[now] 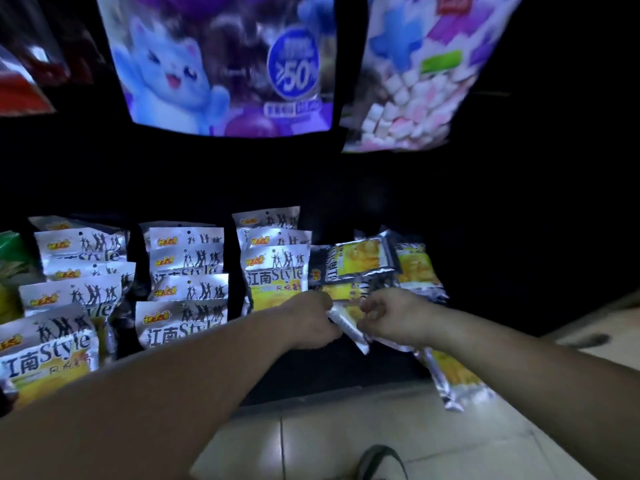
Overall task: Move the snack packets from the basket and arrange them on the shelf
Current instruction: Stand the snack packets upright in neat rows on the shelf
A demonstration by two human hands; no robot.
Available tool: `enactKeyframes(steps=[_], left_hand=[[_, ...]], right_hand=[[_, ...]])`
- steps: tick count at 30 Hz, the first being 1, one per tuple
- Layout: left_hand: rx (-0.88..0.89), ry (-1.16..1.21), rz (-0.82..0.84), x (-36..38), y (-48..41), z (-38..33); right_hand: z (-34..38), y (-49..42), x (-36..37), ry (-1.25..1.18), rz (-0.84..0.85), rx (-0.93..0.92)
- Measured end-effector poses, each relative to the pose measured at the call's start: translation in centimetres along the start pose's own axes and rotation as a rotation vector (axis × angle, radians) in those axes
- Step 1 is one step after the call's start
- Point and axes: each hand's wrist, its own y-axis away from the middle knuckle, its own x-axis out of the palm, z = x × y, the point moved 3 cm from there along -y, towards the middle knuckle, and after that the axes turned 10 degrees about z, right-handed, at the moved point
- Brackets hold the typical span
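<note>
Forearms nearest, stretched over floor tiles to meet at shelf front. Left hand and right hand: fingers curled, pinching snack packet between them, likely to part it from second packet dangling under right wrist. Held packet's long axis slanting down-right, not yet upright like standing rows at left. Basket out of view.

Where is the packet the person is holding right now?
Head view, right of centre: the silver snack packet is pinched between the left hand and right hand, just in front of the flat-lying packets.
</note>
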Motion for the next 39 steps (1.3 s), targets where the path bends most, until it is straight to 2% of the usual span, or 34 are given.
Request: enactKeyframes(steps=[3, 6, 10, 16, 19, 24, 33, 39], left_hand=[[0.097, 0.086, 0.041, 1.0, 2.4, -3.2], [0.113, 0.123, 0.032, 3.0, 3.4, -3.9], [0.074, 0.144, 0.024, 5.2, 1.5, -2.6], [-0.022, 0.358, -0.039, 9.0, -4.8, -3.2], [-0.03, 0.476, -0.02, 12.6, -7.7, -3.5], [0.019, 0.471, -0.004, 15.9, -10.6, -5.0], [0.03, 0.467, -0.013, 16.4, -11.0, -5.4], [0.073, 0.667, -0.123, 14.1, -8.0, -7.3]], right_hand=[[-0.4, 2.8, -1.2, 0.012, 0.029, 0.056], [-2.2, 3.2, -1.5, 0.063, 0.01, 0.092], [-7.7, 0.4, 0.1, -0.154, -0.16, 0.094], [-17.6, -0.5, 2.5, -0.187, -0.336, 0.248], [-20.5, -1.0, 3.5, -0.12, -0.272, 0.331], [-23.8, -1.7, 5.1, -0.283, -0.167, 0.338], [-22.3, 0.5, 4.1, -0.241, -0.273, 0.295], [-18.2, 4.3, 2.7, -0.327, -0.301, 0.249]])
